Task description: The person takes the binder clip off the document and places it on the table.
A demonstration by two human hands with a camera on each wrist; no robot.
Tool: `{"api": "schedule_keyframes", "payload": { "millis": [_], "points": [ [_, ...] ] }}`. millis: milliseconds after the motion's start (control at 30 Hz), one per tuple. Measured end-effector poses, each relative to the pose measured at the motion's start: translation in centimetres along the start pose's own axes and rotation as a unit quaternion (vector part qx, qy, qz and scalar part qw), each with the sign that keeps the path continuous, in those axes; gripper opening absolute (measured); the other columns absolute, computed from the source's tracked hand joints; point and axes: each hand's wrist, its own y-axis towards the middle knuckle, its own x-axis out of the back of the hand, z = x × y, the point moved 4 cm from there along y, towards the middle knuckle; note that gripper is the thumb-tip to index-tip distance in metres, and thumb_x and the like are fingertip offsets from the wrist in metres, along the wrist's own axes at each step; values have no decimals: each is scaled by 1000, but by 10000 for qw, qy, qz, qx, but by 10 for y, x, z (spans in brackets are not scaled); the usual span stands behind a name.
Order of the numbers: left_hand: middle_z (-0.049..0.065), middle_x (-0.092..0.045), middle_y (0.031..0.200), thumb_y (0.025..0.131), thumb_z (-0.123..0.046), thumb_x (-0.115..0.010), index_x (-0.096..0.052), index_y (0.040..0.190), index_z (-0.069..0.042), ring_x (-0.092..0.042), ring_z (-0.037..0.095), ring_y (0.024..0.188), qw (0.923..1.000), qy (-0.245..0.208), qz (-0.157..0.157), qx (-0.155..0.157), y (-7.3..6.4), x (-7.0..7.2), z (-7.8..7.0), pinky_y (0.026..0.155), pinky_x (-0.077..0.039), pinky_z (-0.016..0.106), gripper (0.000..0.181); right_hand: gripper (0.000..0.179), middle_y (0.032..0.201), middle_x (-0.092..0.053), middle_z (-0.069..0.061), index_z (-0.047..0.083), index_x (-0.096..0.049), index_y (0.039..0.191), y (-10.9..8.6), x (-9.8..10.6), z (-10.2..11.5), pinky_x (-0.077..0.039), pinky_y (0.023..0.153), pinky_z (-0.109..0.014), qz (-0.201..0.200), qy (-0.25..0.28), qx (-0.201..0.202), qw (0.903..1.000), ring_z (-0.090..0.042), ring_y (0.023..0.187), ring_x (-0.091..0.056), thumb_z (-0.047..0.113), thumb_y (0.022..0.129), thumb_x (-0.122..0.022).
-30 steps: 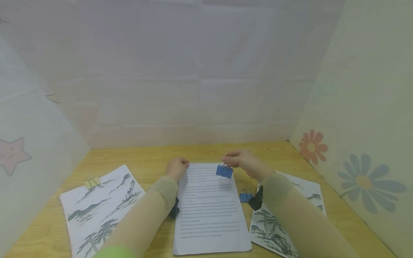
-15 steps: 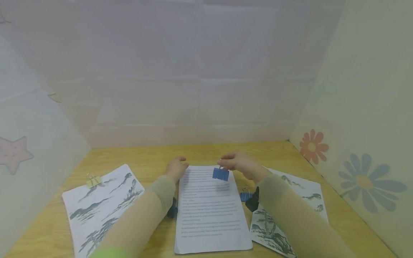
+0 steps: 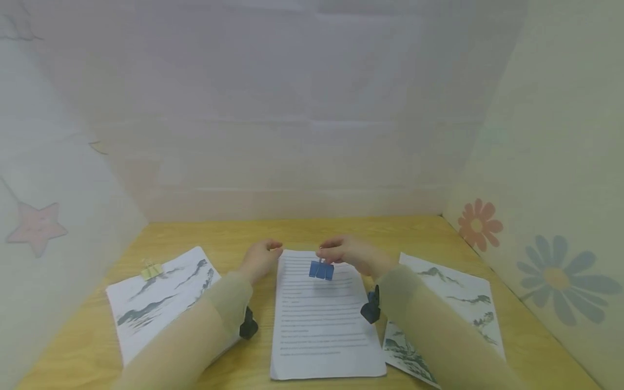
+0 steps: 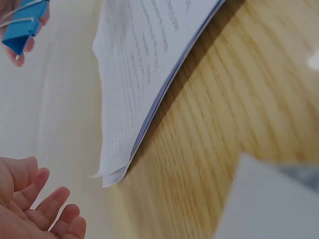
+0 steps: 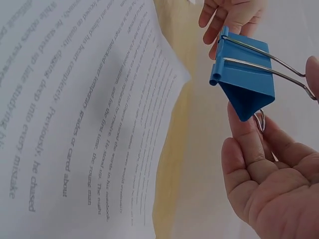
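From the head view I see my right hand (image 3: 348, 254) pinching a blue clip (image 3: 321, 270) by its wire handles, so that grip is clamped on the clip. The clip hangs just above the top edge of the text stack (image 3: 324, 314), which lies flat in the middle of the wooden surface (image 3: 390, 233). My left hand (image 3: 260, 259) sits just beside the stack's top left corner, fingers loosely curled and holding nothing. A drawing sheet (image 3: 161, 298) lies to the left with a yellow clip (image 3: 151, 269) on its top edge, and another drawing (image 3: 448, 314) lies to the right, partly under my right sleeve. Pale panels with a star and flowers wall in the surface.

From the left wrist view, my left fingers (image 4: 37, 214) are relaxed and apart, off the paper. The stack (image 4: 144, 84) shows several sheets, its corner lifted a little off the wood (image 4: 239, 109). The clip (image 4: 22, 25) shows at the top left, held in fingertips.

From the right wrist view, the clip (image 5: 244, 74) is close up, its mouth toward the paper, wire handles running back between my right fingers (image 5: 249, 149). The stack (image 5: 79, 109) lies to its left, apart from the clip. My left hand (image 5: 229, 15) shows beyond, past the stack's corner.
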Motion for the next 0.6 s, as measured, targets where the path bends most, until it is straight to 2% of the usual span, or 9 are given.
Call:
{"api": "schedule_keyframes", "payload": {
  "millis": [200,367,533,600],
  "points": [
    [11,-54,137,99,-33,-53,-58,130,-16,-48,35,126,9999,-15,62,118,-18,18,3,101,-39,55,36,68,117,-64,-2,11,-57,132,8,-18,8,-33,106,-55,128,-102,-13,9999,-25,108,-58,49,78,-75],
    [11,-54,137,98,-37,-54,-58,131,-17,-48,35,125,9994,280,49,177,-28,36,11,101,-39,55,38,68,113,-67,-3,13,-59,130,17,-37,16,-33,106,-56,149,-220,-56,9996,-26,109,-58,52,77,-75],
    [11,-53,138,98,-36,-53,-57,132,-15,-47,36,127,9995,239,56,200,-34,48,21,102,-38,56,40,61,108,-69,-4,7,-59,128,29,-57,22,-38,104,-49,155,-168,127,9997,-24,104,-62,42,81,-75],
    [13,-52,138,99,-34,-53,-55,133,-12,-47,37,127,9997,140,62,188,-36,51,25,103,-37,56,41,60,109,-68,-7,6,-59,129,33,-65,25,-37,104,-51,182,-131,129,9997,-26,105,-61,41,82,-75]
  ]
}}
